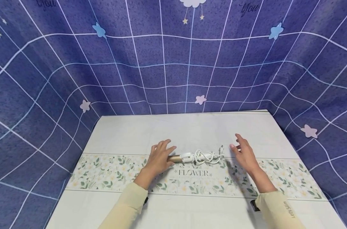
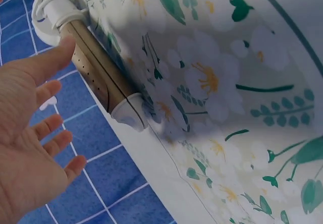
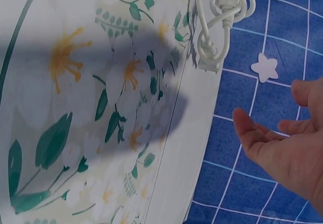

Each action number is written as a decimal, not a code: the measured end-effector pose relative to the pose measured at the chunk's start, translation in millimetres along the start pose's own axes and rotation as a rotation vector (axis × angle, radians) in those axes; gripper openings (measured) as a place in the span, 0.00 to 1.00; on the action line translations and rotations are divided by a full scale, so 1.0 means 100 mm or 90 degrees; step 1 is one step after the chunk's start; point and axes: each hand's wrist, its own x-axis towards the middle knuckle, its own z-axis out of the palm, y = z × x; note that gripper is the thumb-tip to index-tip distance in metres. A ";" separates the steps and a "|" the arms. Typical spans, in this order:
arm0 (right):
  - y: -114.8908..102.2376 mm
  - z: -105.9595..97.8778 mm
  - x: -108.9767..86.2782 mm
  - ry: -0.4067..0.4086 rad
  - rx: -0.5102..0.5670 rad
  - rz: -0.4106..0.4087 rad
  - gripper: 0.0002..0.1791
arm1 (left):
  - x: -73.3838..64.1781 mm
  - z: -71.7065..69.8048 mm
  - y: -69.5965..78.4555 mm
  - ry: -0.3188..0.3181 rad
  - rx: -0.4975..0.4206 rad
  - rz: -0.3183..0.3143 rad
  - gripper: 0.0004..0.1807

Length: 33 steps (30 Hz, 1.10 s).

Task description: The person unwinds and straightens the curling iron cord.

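A hair straightener (image 1: 187, 157) with a gold barrel and white handle lies sideways across the flower-printed band of the table cover. Its white cord (image 3: 227, 19) is wound in loops round the handle, and the plug end sticks out at the right. Over the barrel end is my left hand (image 1: 159, 158), fingers spread and thumb extended. The left wrist view shows that thumb overlapping the gold barrel (image 2: 96, 65), with no finger curled round it. To the right of the plug, my right hand (image 1: 245, 156) hovers apart from the straightener, fingers loosely bent and holding nothing.
The white table cover (image 1: 184, 130) carries a band of flowers and the word FLOWER. A blue curtain (image 1: 176, 73) with a white grid and stars hangs behind the table and along both sides. Dark straps show under both sleeves.
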 end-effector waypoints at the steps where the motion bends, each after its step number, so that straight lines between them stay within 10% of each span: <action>1: 0.00 0.01 0.00 0.000 0.000 0.000 0.34 | 0.00 0.00 0.01 -0.007 0.003 -0.003 0.39; 33: -0.06 0.16 -0.02 -0.020 0.008 0.017 0.33 | 0.12 0.19 0.18 -0.111 0.050 -0.035 0.16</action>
